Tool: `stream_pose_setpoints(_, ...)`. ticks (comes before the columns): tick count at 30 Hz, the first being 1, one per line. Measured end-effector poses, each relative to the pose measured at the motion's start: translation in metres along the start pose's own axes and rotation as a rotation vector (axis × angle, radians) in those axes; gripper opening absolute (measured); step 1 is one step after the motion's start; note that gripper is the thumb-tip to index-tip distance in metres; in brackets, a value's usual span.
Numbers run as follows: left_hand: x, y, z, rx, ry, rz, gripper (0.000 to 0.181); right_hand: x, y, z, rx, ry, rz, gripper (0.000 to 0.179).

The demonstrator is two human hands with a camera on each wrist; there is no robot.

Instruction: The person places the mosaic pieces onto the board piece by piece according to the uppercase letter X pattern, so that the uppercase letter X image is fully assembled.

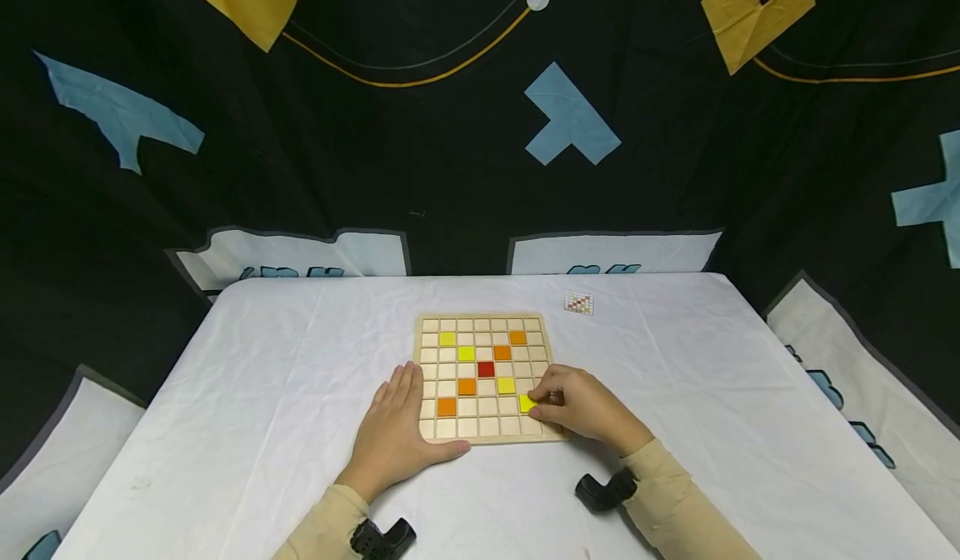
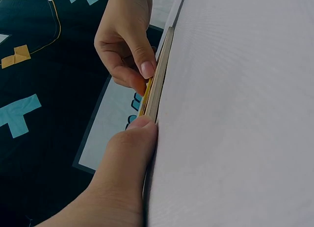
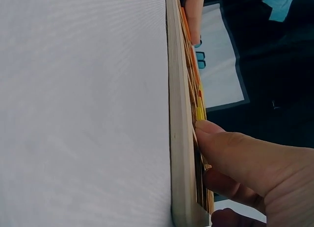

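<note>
A square wooden grid board lies on the white table, its cells holding pale squares and several coloured tiles. A red tile is at the centre, with orange tiles on one diagonal and yellow tiles on the other. My left hand rests along the board's left side, fingers straight, thumb spread at the front edge. Near the front right corner, my right hand pinches a yellow tile between thumb and index finger, at its cell. From the right wrist, the thumb shows close over the board's surface.
A small card printed with a coloured grid lies behind the board to the right. White cloth covers the table. A dark curtain with blue and yellow shapes hangs behind it. Each wrist wears a black camera mount.
</note>
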State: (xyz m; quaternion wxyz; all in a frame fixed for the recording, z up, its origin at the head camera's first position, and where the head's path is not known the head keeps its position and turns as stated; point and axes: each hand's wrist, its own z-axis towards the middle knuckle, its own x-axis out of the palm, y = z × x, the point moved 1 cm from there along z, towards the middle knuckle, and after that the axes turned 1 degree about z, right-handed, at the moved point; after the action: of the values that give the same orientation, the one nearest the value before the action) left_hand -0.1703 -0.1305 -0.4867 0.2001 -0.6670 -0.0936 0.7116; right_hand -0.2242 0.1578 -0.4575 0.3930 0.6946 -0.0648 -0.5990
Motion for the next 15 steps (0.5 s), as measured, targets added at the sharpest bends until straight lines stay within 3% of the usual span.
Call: stream_pose_setpoints(15,0.0015,0.0011,0.0008,-0.005,0.005,-0.001,0.141,0.0002,0.0032,-0.0017,-0.025,-0.027,-0.028,0.011)
